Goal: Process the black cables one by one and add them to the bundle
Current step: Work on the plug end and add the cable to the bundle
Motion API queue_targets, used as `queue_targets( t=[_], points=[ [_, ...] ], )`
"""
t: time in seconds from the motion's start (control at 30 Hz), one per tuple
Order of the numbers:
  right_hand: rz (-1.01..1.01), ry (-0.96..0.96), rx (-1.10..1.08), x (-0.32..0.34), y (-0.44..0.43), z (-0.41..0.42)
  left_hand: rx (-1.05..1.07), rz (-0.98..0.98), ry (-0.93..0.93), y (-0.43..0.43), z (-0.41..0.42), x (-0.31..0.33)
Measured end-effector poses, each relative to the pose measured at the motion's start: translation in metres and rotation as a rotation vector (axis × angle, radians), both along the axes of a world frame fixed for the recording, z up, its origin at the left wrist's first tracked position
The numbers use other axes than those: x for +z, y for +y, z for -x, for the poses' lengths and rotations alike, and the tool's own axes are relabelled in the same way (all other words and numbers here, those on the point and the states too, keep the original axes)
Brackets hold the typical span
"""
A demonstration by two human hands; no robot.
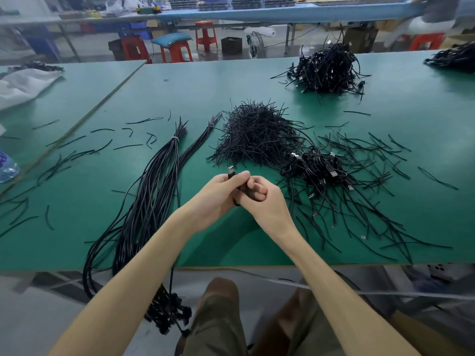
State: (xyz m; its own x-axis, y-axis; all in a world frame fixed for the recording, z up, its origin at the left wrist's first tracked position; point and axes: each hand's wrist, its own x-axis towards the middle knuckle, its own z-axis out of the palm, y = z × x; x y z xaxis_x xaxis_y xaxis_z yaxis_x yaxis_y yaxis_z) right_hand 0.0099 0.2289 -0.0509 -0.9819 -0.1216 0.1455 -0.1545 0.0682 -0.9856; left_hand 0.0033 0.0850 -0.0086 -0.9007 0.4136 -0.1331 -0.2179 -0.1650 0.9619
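Observation:
My left hand (218,195) and my right hand (264,201) meet over the front middle of the green table (180,93). Both grip one coiled black cable (237,190); its silver USB plug (231,170) sticks up above my left fingers. The long cable bundle (156,191), tied with a white band, lies to the left and hangs over the table's front edge. A heap of coiled cables (316,168) sits just right of my hands. A mound of short black ties (257,136) rises beyond my hands.
A second thin tied bundle (198,145) lies beside the first. Loose ties are scattered left and right on the table. Another cable heap (327,70) sits at the back right. A water bottle (7,167) is at the left edge, red stools beyond.

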Motion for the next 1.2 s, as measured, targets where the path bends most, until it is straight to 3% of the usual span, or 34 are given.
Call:
queue_targets(
  t=[0.2, 0.5, 0.73, 0.97, 1.07, 1.2],
  points=[
    [-0.081, -0.04, 0.046, 0.001, -0.004, 0.002, 0.015, 0.016, -0.02, -0.005, 0.001, -0.006],
    [-0.052, 0.041, 0.028, 0.006, -0.002, -0.004, -0.167, 0.016, 0.025, -0.024, 0.006, 0.001],
    [-0.072, 0.075, 0.005, 0.005, -0.003, -0.003, -0.057, 0.134, 0.111, -0.01, 0.0, 0.005],
    [-0.077, 0.088, 0.009, 0.007, -0.003, -0.005, -0.121, 0.039, 0.088, -0.017, -0.004, 0.003],
    [-0.165, 0.142, -0.041, 0.008, -0.004, -0.007, -0.097, 0.021, 0.096, -0.017, -0.005, -0.002],
    [-0.115, 0.136, -0.062, 0.011, -0.004, -0.009, -0.028, -0.01, 0.119, -0.008, -0.006, -0.01]
  ],
)
